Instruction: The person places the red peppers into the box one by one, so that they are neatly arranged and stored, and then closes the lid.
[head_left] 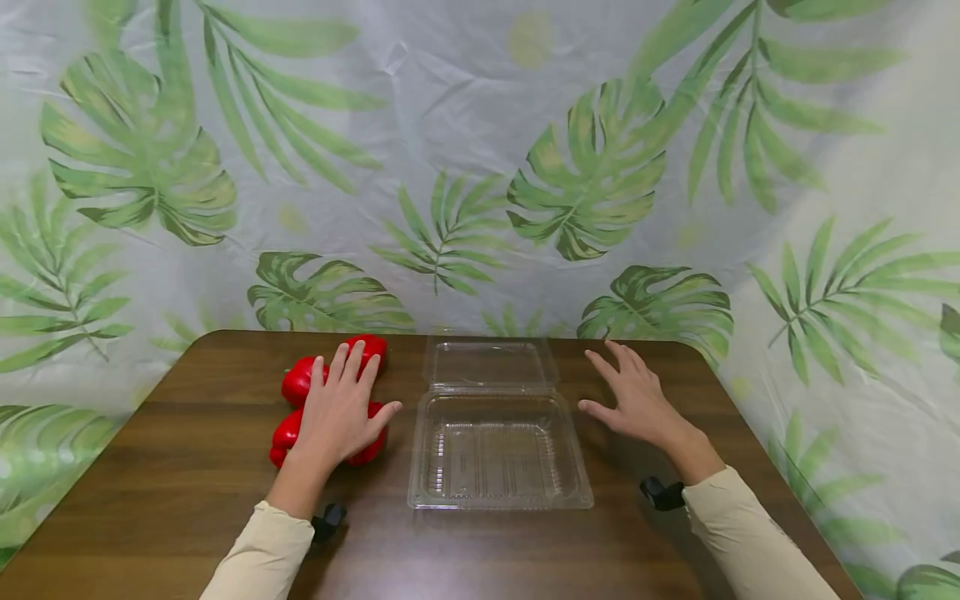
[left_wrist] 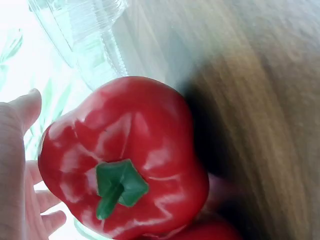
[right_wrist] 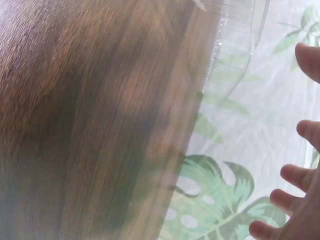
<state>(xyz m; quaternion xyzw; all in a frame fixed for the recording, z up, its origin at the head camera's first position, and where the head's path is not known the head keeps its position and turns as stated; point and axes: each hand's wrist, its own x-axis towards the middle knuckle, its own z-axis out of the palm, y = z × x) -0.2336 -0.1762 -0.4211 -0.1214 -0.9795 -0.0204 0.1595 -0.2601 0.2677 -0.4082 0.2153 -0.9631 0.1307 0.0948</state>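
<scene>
Several red bell peppers (head_left: 302, 381) lie grouped on the left side of the table. Above them is my left hand (head_left: 339, 417), fingers spread and straight, hiding part of the group. In the left wrist view one bell pepper (left_wrist: 150, 135) shows its green stem, with thumb and fingers beyond it; whether they touch it, I cannot tell. A clear plastic clamshell container (head_left: 495, 502) stands in the middle with its lid (head_left: 491, 367) folded back. To its right my right hand (head_left: 637, 404) hovers, fingers spread, holding nothing; its fingers (right_wrist: 296, 177) also appear in the right wrist view.
The brown wooden table (head_left: 480, 558) has rounded far corners. Behind it hangs a pale cloth (head_left: 465, 108) printed with green leaves. Black straps (head_left: 662, 493) sit around both wrists, next to the beige sleeves (head_left: 750, 533).
</scene>
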